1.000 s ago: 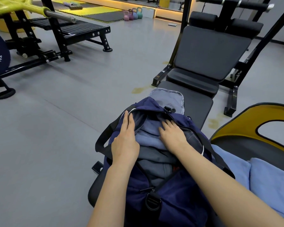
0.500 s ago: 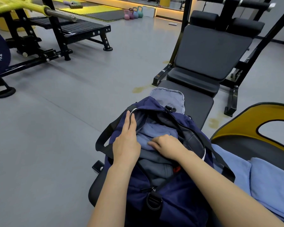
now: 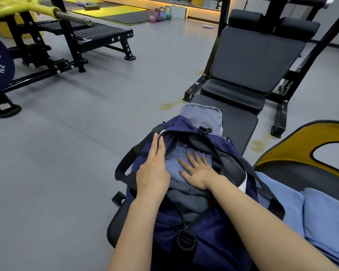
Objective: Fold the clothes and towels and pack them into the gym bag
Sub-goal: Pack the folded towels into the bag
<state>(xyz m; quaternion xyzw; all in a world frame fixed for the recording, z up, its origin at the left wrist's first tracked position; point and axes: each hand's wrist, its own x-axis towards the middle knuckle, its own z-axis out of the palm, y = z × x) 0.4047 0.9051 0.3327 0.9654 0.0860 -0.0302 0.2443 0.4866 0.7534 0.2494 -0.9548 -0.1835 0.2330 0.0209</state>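
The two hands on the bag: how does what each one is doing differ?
The left hand lies along the edge of the navy gym bag, fingers straight and together, at its opening. The right hand is inside the opening, fingers spread, palm flat on the folded blue cloth. Left touches bag fabric; right touches the contents. Both are open and grip nothing.
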